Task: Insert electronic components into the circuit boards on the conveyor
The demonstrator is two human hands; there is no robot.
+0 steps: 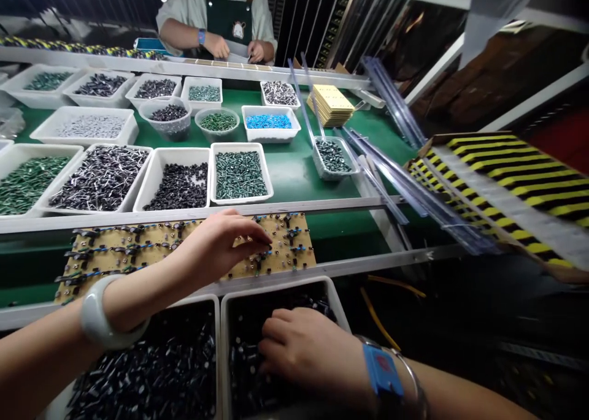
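A tan circuit board (115,248) with small black and blue parts lies on the green belt between two metal rails. My left hand (221,243), a white bangle on its wrist, rests over the board's right half with fingertips pinched together on something too small to make out. My right hand (299,346), wearing a blue wrist strap, is curled down into a white bin (340,303) of small black components, fingers among the parts. A second white bin (202,300) of black components sits to its left, under my left forearm.
Several white trays (239,147) of green, black, blue and grey components fill the green shelf behind the board. A stack of tan boards (331,104) and clear plastic tubes (396,181) lie to the right. A yellow-black striped box (506,187) stands far right. Another person (221,15) works opposite.
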